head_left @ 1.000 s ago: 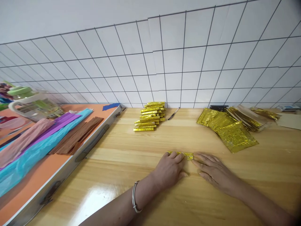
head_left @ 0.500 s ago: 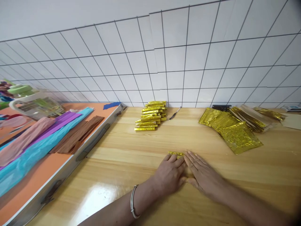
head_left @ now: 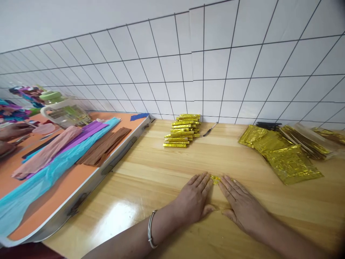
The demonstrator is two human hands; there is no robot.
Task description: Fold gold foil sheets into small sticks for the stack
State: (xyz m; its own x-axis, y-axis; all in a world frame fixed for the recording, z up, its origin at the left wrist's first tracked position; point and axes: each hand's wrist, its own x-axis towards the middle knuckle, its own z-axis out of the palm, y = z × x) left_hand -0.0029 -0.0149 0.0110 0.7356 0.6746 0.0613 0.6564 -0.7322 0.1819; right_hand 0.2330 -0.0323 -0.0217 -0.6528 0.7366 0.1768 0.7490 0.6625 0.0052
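A folded strip of gold foil (head_left: 215, 179) lies on the wooden table, mostly covered, its middle showing between my hands. My left hand (head_left: 194, 197) rests flat on its left end, fingers stretched out and thumb pointing inward. On the right end, my right hand (head_left: 240, 200) presses with straight fingers. The two hands are slightly apart and neither is wrapped round the foil. Beyond them, near the wall, sits a pile of folded gold foil strips (head_left: 184, 131). Flat gold foil sheets (head_left: 293, 162) are fanned out to the right.
A dark pen (head_left: 210, 129) lies beside the pile. Left, a raised orange-topped surface (head_left: 64, 187) carries brown crepe paper (head_left: 105, 145), blue, purple and pink strips and a clear container with a green lid (head_left: 51, 95). Another person's hand (head_left: 16, 131) is at the far left.
My hands have spread apart along the gold foil strip, uncovering its middle. The view has turned left, bringing another person's hand into sight.
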